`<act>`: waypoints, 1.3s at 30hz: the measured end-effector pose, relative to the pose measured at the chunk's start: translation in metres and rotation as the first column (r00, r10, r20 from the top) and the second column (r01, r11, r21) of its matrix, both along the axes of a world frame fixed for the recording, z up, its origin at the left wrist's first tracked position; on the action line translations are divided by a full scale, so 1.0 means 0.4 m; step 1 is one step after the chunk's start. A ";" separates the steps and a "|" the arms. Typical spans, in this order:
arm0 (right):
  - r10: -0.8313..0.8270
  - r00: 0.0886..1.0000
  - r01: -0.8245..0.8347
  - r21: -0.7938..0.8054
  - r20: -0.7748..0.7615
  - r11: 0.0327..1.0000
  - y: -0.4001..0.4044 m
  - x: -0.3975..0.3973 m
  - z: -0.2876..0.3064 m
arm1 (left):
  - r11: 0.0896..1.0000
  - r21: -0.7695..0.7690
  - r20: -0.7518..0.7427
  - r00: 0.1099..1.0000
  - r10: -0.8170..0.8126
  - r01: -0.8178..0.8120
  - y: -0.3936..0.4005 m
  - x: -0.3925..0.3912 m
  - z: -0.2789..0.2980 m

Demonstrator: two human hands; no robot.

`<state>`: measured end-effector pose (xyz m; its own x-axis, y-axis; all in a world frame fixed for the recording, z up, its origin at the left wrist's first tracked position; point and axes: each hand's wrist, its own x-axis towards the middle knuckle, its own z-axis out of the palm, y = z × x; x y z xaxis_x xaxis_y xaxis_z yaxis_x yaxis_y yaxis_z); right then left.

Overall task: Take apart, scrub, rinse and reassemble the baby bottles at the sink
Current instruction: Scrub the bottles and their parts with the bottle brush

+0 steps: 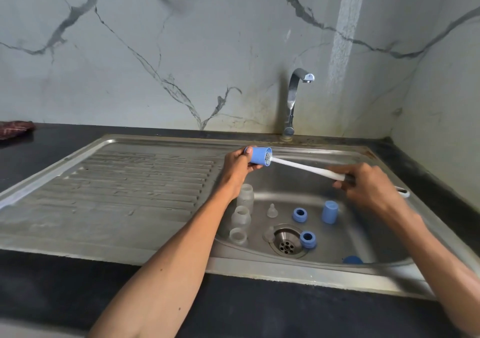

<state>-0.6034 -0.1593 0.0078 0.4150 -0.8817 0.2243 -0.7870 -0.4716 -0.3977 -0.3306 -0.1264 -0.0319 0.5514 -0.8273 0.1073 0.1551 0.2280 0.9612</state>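
Note:
My left hand (237, 166) grips a blue bottle cap (258, 156) above the sink basin, its open end facing right. My right hand (368, 184) holds the white handle of a bottle brush (306, 169), whose bristle head sits inside the cap. In the basin (337, 236) three clear bottle bodies (241, 217) stand in a row at the left. A clear teat (272, 211) stands near the middle, another (269, 234) lies by the drain. Two blue screw rings (300, 215) (308, 239), a second blue cap (330, 211) and a blue piece (352, 260) at the front rest on the basin floor.
A chrome tap (294, 99) stands behind the basin with no water running. The ribbed steel drainboard (130, 187) stretches to the left. Black countertop (233, 311) surrounds the sink. A dark red cloth (15, 128) lies at the far left. A marble-patterned wall rises behind.

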 end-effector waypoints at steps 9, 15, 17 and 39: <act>-0.107 0.989 0.090 -0.164 -0.102 0.982 0.035 0.019 0.000 | 0.999 -0.040 -0.095 0.995 0.022 -0.026 0.000 0.003 0.009; -0.236 0.958 0.182 -0.288 -0.165 0.940 0.054 0.003 0.019 | 0.996 -0.075 -0.022 0.999 0.038 -0.040 0.006 0.002 0.012; -0.181 0.959 0.143 -0.180 -0.217 0.973 0.053 0.015 0.012 | 0.994 -0.080 0.003 0.998 0.069 -0.069 0.005 0.014 0.008; -0.007 0.992 0.025 0.143 -0.124 0.989 -0.011 -0.012 -0.003 | 0.995 -0.091 -0.022 0.999 0.026 -0.028 0.001 0.009 0.006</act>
<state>-0.6081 -0.1638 0.0065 0.4174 -0.9077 0.0426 -0.8410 -0.4036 -0.3604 -0.3270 -0.1261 -0.0297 0.5763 -0.7993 0.1703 0.1670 0.3192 0.9329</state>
